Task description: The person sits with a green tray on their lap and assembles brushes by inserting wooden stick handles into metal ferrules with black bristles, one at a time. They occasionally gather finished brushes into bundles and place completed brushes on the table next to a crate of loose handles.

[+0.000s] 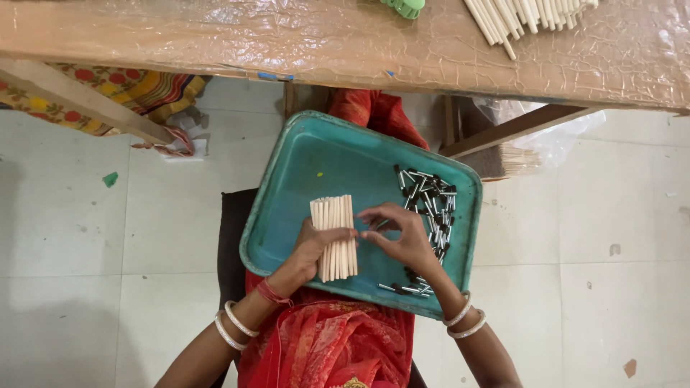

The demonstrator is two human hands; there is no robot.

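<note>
**Hands at teal tray with stick bundle**

Left hand [310, 248], centre of frame, is clenched around a bundle of pale wooden sticks [336, 236], held upright over the teal tray [302, 165] on the person's lap. Right hand [397, 233], just right of the bundle, has fingertips pinched together near the sticks; whether it grips anything, cannot tell. Pile of small black-and-silver caps [429, 205] lies in tray's right half. Upper frame: brown table [287, 39], more sticks [517, 16] at upper right.

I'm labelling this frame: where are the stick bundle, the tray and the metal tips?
stick bundle [335, 215], head view, upper half.
tray [316, 140], head view, bare floor.
metal tips [430, 195], head view, pile's middle.
</note>
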